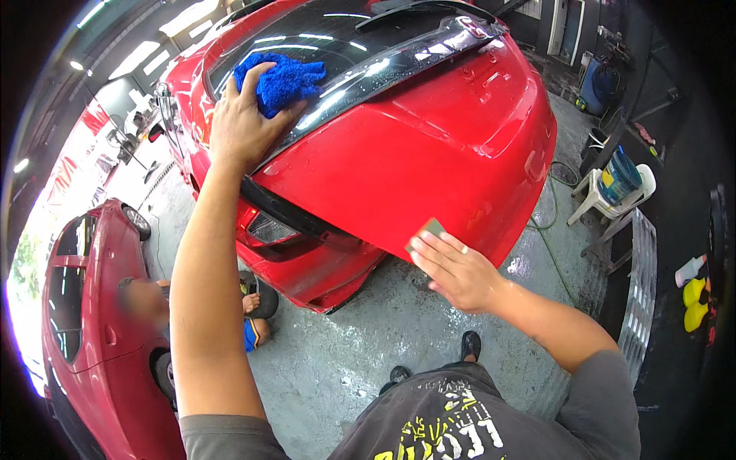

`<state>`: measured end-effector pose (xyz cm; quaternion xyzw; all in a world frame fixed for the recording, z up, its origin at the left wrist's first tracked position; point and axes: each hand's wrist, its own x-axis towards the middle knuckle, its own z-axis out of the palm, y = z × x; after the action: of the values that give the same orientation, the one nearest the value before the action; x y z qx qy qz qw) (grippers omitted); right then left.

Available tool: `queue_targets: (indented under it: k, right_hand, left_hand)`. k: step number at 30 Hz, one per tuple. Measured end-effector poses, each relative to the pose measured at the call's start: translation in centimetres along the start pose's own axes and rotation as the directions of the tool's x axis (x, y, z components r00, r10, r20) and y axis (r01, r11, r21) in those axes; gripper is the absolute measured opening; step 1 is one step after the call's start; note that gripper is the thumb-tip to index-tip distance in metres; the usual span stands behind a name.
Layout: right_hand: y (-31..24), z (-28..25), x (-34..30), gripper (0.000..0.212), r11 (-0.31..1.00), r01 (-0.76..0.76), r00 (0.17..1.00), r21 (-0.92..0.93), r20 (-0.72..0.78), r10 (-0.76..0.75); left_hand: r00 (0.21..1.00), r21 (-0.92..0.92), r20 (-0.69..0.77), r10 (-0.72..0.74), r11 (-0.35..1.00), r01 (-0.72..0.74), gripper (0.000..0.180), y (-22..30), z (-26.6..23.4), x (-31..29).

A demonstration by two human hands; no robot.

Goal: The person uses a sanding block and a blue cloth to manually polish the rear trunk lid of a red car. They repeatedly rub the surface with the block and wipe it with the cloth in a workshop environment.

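My left hand (245, 126) grips a bunched blue microfiber cloth (280, 83) against the dark rear glass of a red car, beside the black trim strip. The car's tailgate (383, 176) is raised, its red panel glossy with small water drops. At the panel's lower edge, my right hand (458, 272) presses a small, thin olive-brown sheet (435, 227) with its fingers laid together over it. Only one corner of that sheet shows; the rest is under the fingers, and its material cannot be made out.
Another person (253, 303) crouches at the left between this car and a darker red car (100, 299). At the right, a white plastic chair (642, 184) bears a blue bucket (619, 176). A green hose (548, 230) runs over the wet grey floor.
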<state>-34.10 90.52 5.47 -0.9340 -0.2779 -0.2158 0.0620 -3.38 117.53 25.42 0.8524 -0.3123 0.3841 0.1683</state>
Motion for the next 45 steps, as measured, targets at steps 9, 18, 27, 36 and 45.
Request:
queue_targets:
  k: [9,18,27,36,45]
  right_hand:
    - [-2.1,-0.4,3.7,0.069,0.999,-0.042,0.999,0.019,0.021,0.042]
    - [-2.9,-0.1,14.8,0.066,1.0,-0.011,0.995,0.002,-0.1,0.011]
    - [-2.8,-0.7,15.4,0.069,0.995,0.051,0.998,-0.081,-0.021,-0.053]
    - [1.6,-0.6,18.4,0.067,0.974,-0.204,0.938,-0.096,-0.303,0.166]
    - [0.3,0.6,18.5,0.067,0.958,-0.252,0.917,-0.141,-0.352,0.189]
  left_hand:
    - [0.999,0.001,-0.036,0.032,0.999,-0.032,0.086,-0.6,-0.1,-0.1]
    - [0.999,-0.05,-0.021,0.05,0.997,-0.051,0.084,0.4,-0.2,0.1]
    - [1.0,-0.073,0.007,0.026,0.997,-0.026,0.084,0.9,-1.5,-0.1]
    - [0.999,-0.031,-0.048,0.01,0.999,-0.012,0.085,0.2,-1.3,-0.5]
    - [1.0,-0.101,-0.017,0.015,0.995,-0.016,0.082,0.5,-0.5,-0.1]
